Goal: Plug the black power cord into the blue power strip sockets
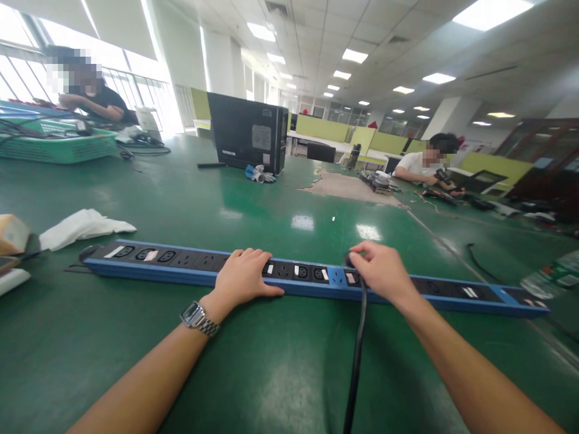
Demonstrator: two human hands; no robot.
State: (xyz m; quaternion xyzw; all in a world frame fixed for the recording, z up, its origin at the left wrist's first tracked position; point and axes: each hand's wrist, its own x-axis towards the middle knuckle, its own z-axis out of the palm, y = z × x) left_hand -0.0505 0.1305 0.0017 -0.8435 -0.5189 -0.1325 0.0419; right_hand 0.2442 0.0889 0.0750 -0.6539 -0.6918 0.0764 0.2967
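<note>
A long blue-edged power strip (284,272) with black sockets and small white labels lies across the green table. My left hand (242,274), wearing a metal watch (199,318) on the wrist, is clasped over its middle, fingers at the far edge and thumb on the near side. To the right, my right hand (382,268) pinches a black plug (348,260) just above the sockets. Its body is mostly behind my fingers, so I cannot tell whether it touches a socket. From it a thick black cable (357,355) hangs down toward the near edge of the view.
A black computer case (248,132) stands at the back, with blue-grey gloves (260,173) beside it. A green basket (63,147) and white tissue (85,229) are at left. At right lies a clear bottle (554,274). Two people sit at the far sides.
</note>
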